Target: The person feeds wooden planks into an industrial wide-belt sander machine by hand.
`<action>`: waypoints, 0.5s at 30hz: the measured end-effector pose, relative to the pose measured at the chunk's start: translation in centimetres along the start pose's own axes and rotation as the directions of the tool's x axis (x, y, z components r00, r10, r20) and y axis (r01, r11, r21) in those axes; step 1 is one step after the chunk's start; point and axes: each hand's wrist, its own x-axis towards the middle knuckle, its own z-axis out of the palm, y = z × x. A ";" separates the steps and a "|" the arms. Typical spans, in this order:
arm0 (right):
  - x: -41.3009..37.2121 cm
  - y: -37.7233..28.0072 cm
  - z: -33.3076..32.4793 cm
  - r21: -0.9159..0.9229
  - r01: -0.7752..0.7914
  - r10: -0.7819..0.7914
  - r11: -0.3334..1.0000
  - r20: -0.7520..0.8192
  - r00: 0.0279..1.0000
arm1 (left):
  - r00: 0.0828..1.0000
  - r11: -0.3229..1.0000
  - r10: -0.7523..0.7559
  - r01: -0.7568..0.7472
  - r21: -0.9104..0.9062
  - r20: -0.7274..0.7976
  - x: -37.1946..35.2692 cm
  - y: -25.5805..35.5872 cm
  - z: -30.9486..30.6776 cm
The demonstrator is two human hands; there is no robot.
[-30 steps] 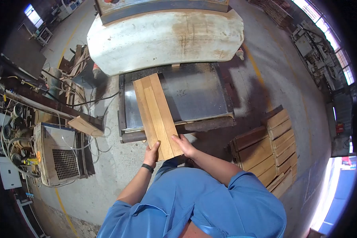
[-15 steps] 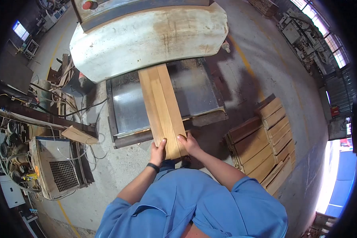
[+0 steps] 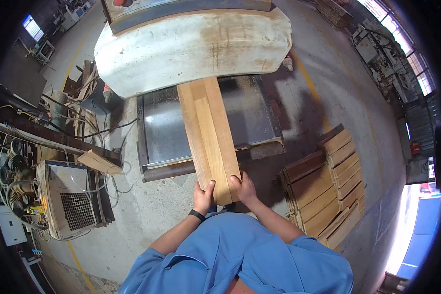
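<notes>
A long glued-up wooden board (image 3: 213,139), made of several strips, lies across the dark metal bed (image 3: 164,130) of a large machine. Its far end reaches the lower edge of the white hood (image 3: 191,54); whether it goes beneath cannot be made out. The near end juts past the bed towards my body. My left hand (image 3: 203,197), with a black band at the wrist, grips the left edge near that end, thumb on top. On the opposite edge, my right hand (image 3: 243,188) holds the board the same way. The fingers under the wood are hidden.
Stacked wooden boards (image 3: 323,188) lie on the floor to the right. At left stand a box-like unit with a grille (image 3: 78,210), loose hoses and a bin of wood scraps (image 3: 90,93). A red button (image 3: 121,2) sits atop the machine.
The board and both hands have shifted slightly towards me and to the right. My view has moved a little as well. Both hands keep their grip.
</notes>
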 end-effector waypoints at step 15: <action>7.6 6.5 0.9 0.277 -0.120 0.120 0.953 0.019 0.993 | 0.968 0.961 -0.249 0.248 0.122 -0.006 8.3 -3.1 -4.2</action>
